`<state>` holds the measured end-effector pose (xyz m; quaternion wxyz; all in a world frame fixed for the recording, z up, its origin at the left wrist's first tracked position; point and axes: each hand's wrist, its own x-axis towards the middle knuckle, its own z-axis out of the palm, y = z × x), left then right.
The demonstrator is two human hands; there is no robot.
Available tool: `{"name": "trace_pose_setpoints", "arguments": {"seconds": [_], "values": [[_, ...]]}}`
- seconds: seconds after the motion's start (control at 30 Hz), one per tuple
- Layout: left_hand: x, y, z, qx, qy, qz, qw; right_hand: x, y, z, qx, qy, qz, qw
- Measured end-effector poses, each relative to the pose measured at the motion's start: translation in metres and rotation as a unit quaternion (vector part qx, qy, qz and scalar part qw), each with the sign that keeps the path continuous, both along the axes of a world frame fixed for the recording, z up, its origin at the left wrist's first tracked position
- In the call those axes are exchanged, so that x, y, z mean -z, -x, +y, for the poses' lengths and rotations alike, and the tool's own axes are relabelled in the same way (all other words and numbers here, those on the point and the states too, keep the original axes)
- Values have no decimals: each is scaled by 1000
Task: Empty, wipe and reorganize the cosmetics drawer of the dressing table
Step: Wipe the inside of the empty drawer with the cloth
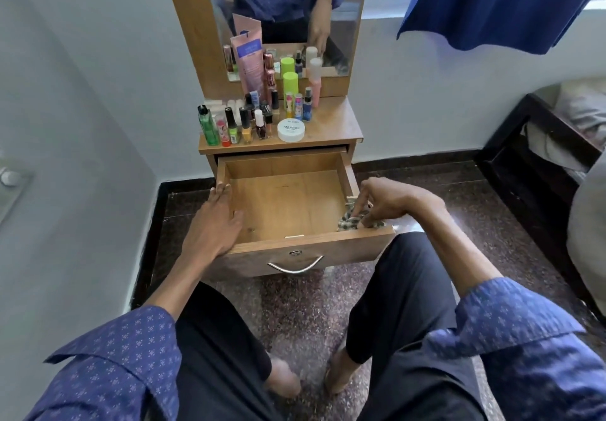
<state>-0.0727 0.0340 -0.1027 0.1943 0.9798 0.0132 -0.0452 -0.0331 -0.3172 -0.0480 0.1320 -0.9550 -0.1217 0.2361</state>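
Note:
The wooden drawer of the dressing table is pulled out and its inside is bare. My left hand lies flat along the drawer's left wall, fingers apart, thumb inside. My right hand is closed on a checked cloth bunched in the drawer's front right corner. Several cosmetics stand on the table top: nail polish bottles, a green bottle, a white round jar, a pink tube, lime-capped bottles.
A mirror rises behind the cosmetics. My knees in dark trousers sit close before the drawer on a speckled floor. A dark bed frame stands at the right, a blue curtain hangs upper right, a white wall at the left.

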Motion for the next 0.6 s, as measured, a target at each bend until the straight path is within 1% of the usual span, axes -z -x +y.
{"name": "trace_pose_setpoints", "arguments": {"seconds": [0.1, 0.2, 0.23, 0.33, 0.4, 0.47, 0.53, 0.6], "values": [[2, 0, 0, 1, -6, 1, 1000, 7, 3, 8, 42, 8, -11, 999], [3, -1, 1, 7, -14, 3, 1000, 10, -4, 9, 74, -10, -32, 997], [4, -1, 1, 10, -17, 3, 1000, 10, -9, 10, 87, -25, -65, 994], [4, -2, 2, 19, -25, 6, 999, 21, -31, 19, 108, -62, -222, 967], [3, -2, 3, 19, -26, 9, 999, 33, -47, 30, 84, -47, -300, 949], [2, -2, 1, 17, -25, 9, 1000, 47, -60, 37, 65, -23, -345, 936], [1, -1, -2, 15, -21, 7, 1000, 61, -67, 36, 65, -12, -356, 932], [1, -1, -3, 16, -19, 8, 1000, 78, -69, 29, 45, 1, -335, 941]]}}
